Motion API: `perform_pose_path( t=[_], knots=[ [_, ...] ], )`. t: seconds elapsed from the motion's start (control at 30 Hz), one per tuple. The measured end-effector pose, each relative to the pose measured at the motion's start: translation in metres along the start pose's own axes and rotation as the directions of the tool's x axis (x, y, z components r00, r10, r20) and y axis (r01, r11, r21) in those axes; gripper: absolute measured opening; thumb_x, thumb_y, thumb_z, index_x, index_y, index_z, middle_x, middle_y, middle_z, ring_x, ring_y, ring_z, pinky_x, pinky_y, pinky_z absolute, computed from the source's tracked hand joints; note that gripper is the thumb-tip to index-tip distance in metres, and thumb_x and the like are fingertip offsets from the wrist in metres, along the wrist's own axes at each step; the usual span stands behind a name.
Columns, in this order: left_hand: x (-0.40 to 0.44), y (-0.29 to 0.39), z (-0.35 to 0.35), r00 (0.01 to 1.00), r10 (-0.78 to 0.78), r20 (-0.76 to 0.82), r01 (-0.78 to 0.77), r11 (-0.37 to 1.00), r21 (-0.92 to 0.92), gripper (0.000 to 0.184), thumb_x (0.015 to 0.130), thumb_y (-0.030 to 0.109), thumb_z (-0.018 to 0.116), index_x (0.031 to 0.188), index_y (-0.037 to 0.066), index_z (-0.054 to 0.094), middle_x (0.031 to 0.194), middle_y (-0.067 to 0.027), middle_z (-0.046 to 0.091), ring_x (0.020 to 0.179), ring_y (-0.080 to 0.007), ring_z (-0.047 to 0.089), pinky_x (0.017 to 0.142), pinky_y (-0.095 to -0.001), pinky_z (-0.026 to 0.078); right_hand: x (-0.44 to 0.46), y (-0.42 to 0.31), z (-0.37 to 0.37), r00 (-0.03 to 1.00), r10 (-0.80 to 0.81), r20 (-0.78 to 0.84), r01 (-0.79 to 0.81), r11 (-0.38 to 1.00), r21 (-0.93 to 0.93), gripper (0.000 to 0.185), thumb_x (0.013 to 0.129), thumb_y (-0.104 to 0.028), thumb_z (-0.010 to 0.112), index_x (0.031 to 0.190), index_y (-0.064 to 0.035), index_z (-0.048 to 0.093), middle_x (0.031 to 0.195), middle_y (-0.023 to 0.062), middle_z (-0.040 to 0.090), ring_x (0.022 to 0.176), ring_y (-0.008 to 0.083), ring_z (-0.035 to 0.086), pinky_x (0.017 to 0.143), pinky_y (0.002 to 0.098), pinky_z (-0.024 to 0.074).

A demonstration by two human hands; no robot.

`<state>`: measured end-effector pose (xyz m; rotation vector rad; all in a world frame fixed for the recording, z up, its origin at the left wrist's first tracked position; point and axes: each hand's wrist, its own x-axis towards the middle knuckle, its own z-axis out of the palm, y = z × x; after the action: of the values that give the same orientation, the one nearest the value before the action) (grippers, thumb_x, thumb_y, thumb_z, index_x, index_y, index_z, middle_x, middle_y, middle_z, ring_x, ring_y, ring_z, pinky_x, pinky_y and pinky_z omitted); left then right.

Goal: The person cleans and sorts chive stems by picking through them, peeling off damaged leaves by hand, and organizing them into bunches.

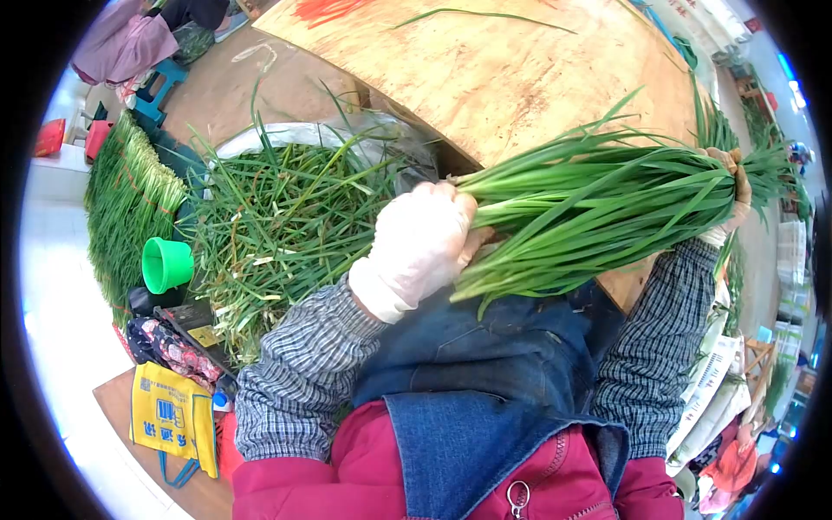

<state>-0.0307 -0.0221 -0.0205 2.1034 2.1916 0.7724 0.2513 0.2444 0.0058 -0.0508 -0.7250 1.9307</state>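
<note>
At the near corner of the pale wooden bench (511, 74): one loose leaf bundle (598, 204), long green blades, held crosswise between the person's two gloved hands, partly over the bench, partly over the lap.

Left hand (425, 238): white glove, grip curled firm round the paler stem ends. Right hand (737, 186): beige glove, grip wrapped around the leafy end, fingers bent; more green shows beyond it, cannot tell whether same bundle.

Containers. One large plastic-lined holder (290, 134), just beside the left hand, heaped with loose leaves and pale-ended trimmings (286, 217); its build is hidden by the heap. One green bucket (167, 265), tipped toward the viewer, near the heap; contents cannot be made out. One yellow bag (166, 412) with blue straps, lying on a brown board (117, 403); contents hidden.

Counts otherwise: one stray leaf (485, 15) and a patch of red strands (329, 9) at the bench's far side, strands too tangled to number. One blue stool (159, 89). Two red items (50, 137) at far left. Stacked greens (130, 208) with red ties at left, number unclear.

Room: brown floor (212, 95) ahead of the bench, brightly lit whitish floor at left. Another person (130, 43) seated upper left, mauve clothing. Right edge crowded, small, bent by the lens.
</note>
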Motion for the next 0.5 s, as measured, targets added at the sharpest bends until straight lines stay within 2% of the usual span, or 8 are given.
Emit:
perform_pose_path(
  t=[0.03, 0.1, 0.13, 0.17, 0.23, 0.37, 0.43, 0.5],
  knots=[
    [0.0, -0.001, 0.003, 0.999, 0.044, 0.024, -0.044, 0.999, 0.008, 0.023, 0.066, 0.018, 0.072, 0.08, 0.004, 0.059, 0.069, -0.011, 0.054, 0.067, -0.027, 0.056, 0.059, -0.0349, 0.048, 0.0, -0.001, 0.002, 1.0, 0.004, -0.004, -0.004, 1.0, -0.01, 0.015, 0.079, -0.006, 0.055, 0.092, 0.0002, 0.054, 0.075, 0.002, 0.048, 0.075, 0.0145, 0.043, 0.074, 0.0289, 0.0376],
    [0.002, -0.011, 0.0, 0.982, 0.016, -0.187, -0.079, 0.939, -0.334, 0.016, 0.066, 0.005, 0.07, 0.079, 0.002, 0.061, 0.07, -0.0114, 0.058, 0.063, -0.0241, 0.059, 0.058, -0.0323, 0.048, -0.002, -0.002, 0.004, 1.0, 0.008, 0.009, -0.008, 0.999, -0.037, 0.014, 0.08, -0.007, 0.055, 0.092, -0.0012, 0.054, 0.075, 0.0013, 0.048, 0.075, 0.0147, 0.044, 0.076, 0.0304, 0.0376],
    [0.007, -0.012, -0.004, 0.974, -0.078, -0.213, -0.044, 0.857, -0.514, 0.013, 0.068, -0.004, 0.067, 0.08, 0.0, 0.061, 0.071, -0.0098, 0.061, 0.062, -0.0174, 0.059, 0.056, -0.0293, 0.047, -0.003, 0.0, 0.009, 1.0, 0.01, 0.029, -0.009, 0.999, -0.049, 0.013, 0.08, -0.007, 0.055, 0.092, -0.002, 0.054, 0.075, 0.001, 0.048, 0.075, 0.0149, 0.044, 0.077, 0.0313, 0.0375],
    [0.009, -0.01, -0.017, 0.978, -0.199, -0.062, 0.126, 0.803, -0.582, 0.011, 0.073, -0.002, 0.065, 0.083, -0.002, 0.061, 0.07, -0.0069, 0.061, 0.063, -0.011, 0.056, 0.058, -0.0256, 0.046, -0.003, 0.002, 0.014, 0.998, 0.012, 0.054, -0.009, 0.998, -0.057, 0.013, 0.08, -0.007, 0.054, 0.092, -0.0028, 0.054, 0.075, 0.0006, 0.048, 0.075, 0.015, 0.044, 0.077, 0.0322, 0.0375],
    [0.019, -0.008, -0.027, 0.965, -0.257, -0.053, 0.16, 0.736, -0.658, 0.008, 0.075, 0.0, 0.066, 0.081, -0.002, 0.062, 0.068, -0.0041, 0.06, 0.063, -0.0084, 0.053, 0.058, -0.0229, 0.043, -0.001, 0.002, 0.016, 1.0, 0.012, 0.02, -0.011, 0.998, -0.069, 0.012, 0.081, -0.008, 0.054, 0.092, -0.0045, 0.054, 0.076, 0.0004, 0.05, 0.076, 0.0154, 0.045, 0.08, 0.0348, 0.0373],
    [0.023, 0.001, -0.041, 0.818, -0.536, 0.208, 0.427, 0.322, -0.845, 0.013, 0.073, -0.002, 0.066, 0.086, -0.001, 0.065, 0.073, 0.0006, 0.061, 0.06, -0.0043, 0.048, 0.054, -0.0203, 0.039, 0.001, 0.003, 0.021, 0.999, -0.02, -0.026, 0.017, 0.991, -0.131, 0.015, 0.081, -0.008, 0.054, 0.094, -0.0013, 0.056, 0.076, 0.0031, 0.053, 0.079, 0.0175, 0.047, 0.078, 0.0338, 0.0404],
    [0.024, 0.001, -0.034, 0.798, -0.585, 0.142, 0.288, 0.163, -0.944, 0.017, 0.072, -0.001, 0.067, 0.09, -0.002, 0.064, 0.072, 0.0006, 0.061, 0.056, -0.003, 0.046, 0.051, -0.0189, 0.037, 0.004, 0.001, 0.016, 0.993, -0.025, -0.118, 0.003, 0.984, -0.18, 0.016, 0.08, -0.007, 0.053, 0.094, 0.0002, 0.057, 0.076, 0.0041, 0.054, 0.079, 0.0185, 0.047, 0.076, 0.0317, 0.042],
    [0.023, 0.002, -0.033, 0.86, -0.508, 0.048, 0.262, 0.359, -0.896, 0.016, 0.075, 0.002, 0.067, 0.09, -0.001, 0.064, 0.07, -0.0015, 0.062, 0.055, -0.0061, 0.05, 0.05, -0.0202, 0.04, 0.003, 0.002, 0.013, 0.983, -0.025, -0.182, -0.013, 0.979, -0.204, 0.018, 0.079, -0.006, 0.054, 0.095, 0.0016, 0.058, 0.077, 0.0059, 0.056, 0.079, 0.0205, 0.051, 0.073, 0.0306, 0.0457]
  ],
)
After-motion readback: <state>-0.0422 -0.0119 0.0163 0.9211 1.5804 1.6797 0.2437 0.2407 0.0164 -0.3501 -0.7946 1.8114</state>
